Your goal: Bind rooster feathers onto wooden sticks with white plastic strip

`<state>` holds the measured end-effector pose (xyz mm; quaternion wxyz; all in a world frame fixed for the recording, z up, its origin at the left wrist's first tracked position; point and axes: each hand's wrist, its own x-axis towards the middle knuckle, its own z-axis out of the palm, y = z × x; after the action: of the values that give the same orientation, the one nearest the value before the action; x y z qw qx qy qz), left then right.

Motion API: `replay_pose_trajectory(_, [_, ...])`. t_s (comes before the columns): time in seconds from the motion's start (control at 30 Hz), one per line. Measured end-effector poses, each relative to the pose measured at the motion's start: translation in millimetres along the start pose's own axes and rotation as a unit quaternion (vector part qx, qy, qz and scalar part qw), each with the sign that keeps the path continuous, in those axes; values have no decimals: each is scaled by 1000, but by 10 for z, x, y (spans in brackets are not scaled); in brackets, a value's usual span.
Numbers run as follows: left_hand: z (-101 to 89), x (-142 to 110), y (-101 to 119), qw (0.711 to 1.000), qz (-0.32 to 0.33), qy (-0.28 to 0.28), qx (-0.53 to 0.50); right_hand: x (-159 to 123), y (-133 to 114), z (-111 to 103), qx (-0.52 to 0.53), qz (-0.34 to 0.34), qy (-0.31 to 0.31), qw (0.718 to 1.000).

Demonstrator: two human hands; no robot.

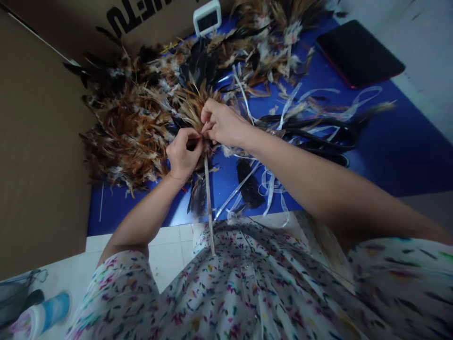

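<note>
1. Head camera, looking down: two bare hands meet over a blue bench (403,163) at the base of a tan feather bundle (193,107), which fans out beyond the fingertips.

2. Left hand (184,153): the grip is narrow, thumb and forefinger pinched on the bundle's base, where it joins a slim pale stick (208,196). The stick runs back past the bench's near edge, its lower end over the speckled shirt (255,288).

3. Right hand (224,123): fingers curl in to the same spot, just beside the left fingertips. What, if anything, they grip is too small to tell.

4. Loose brown feathers (123,130) lie heaped left of the hands and along the back of the bench, with black ones among them; a dark feather (249,186) lies nearer, right of the stick.

5. Sheer white ribbon (271,189) trails in loops right of the stick, and more lies beyond the right forearm, near black-handled scissors (307,137).

6. At the far right, a black tablet (361,54) with a red edge rests on the bench. Behind the feathers, a white-framed device (207,19) stands before a cardboard panel (152,26) bearing black lettering.
</note>
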<state>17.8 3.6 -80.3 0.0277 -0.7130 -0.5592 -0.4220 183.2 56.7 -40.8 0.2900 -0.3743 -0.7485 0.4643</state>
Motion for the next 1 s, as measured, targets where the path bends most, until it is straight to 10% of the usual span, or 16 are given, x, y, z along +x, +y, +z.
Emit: replay_pose_trajectory(1.0, [-4,-5,10,997,-53,-14,-51,-80,45,66,-107,-27,55,992])
